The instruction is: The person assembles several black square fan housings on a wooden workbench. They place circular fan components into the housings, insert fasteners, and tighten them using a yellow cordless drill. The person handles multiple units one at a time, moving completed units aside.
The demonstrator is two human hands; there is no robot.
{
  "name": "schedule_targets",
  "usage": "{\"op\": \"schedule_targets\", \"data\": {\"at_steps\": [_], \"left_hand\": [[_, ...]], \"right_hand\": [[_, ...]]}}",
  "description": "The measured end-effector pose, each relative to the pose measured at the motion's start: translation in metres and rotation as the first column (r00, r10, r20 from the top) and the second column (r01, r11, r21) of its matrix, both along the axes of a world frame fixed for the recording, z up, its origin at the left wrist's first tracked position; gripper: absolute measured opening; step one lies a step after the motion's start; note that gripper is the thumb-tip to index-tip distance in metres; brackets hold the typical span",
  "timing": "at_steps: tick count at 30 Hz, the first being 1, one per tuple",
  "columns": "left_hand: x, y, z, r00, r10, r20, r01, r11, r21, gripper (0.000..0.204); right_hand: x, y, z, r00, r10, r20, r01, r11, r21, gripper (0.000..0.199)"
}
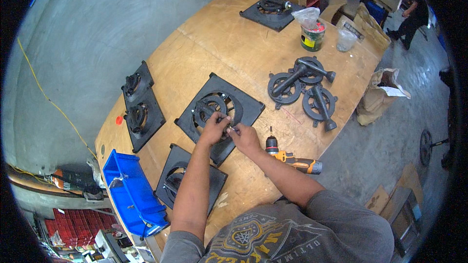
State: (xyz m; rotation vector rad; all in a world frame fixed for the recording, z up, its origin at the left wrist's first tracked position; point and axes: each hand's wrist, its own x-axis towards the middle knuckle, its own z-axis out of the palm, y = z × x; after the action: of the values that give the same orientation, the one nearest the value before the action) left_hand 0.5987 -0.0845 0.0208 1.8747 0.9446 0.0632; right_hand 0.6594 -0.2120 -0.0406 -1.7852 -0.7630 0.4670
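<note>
A black square stove plate [197,109] with a round opening lies on the wooden table in front of me. A black ring burner [213,104] sits in its opening. Over the plate's near side, my left hand [214,129] and my right hand [247,141] meet fingertip to fingertip. Both are closed in a pinch. Something small and pale shows at the right fingertips, too small to name; what the left fingers grip is hidden. Right of the plate, an orange and black cordless drill [292,160] lies with its bit pointing away from me.
More black stove plates lie left [152,112], near left [214,185] and far back [275,22]. Loose ring burners [285,87] are grouped at right, near a tub [312,39] and plastic bag [345,40]. A blue bin [129,195] stands near left. A person [414,19] is beyond the table.
</note>
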Motion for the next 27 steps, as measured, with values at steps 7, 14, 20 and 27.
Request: {"op": "schedule_targets", "data": {"at_steps": [7,14,20,27], "left_hand": [[0.000,0.003,-0.005,0.996,0.011,0.086,-0.003,0.996,-0.091,0.030],[-0.005,0.015,-0.027,0.994,-0.023,0.108,0.026,0.999,-0.026,0.033],[-0.001,0.013,-0.023,0.999,-0.029,0.032,0.028,1.000,0.008,0.025],[-0.003,0.019,-0.044,0.984,-0.041,0.175,0.028,0.997,0.074,0.031]], "right_hand": [[0.001,0.006,-0.013,0.975,-0.003,-0.220,0.004,1.000,0.007,0.043],[0.003,0.010,-0.005,0.729,0.072,-0.681,-0.056,0.997,0.045,0.052],[0.007,0.008,-0.008,0.772,0.054,-0.633,-0.065,0.998,0.007,0.051],[0.002,0.018,-0.030,0.938,-0.052,-0.343,0.050,0.999,-0.014,0.048]]}}
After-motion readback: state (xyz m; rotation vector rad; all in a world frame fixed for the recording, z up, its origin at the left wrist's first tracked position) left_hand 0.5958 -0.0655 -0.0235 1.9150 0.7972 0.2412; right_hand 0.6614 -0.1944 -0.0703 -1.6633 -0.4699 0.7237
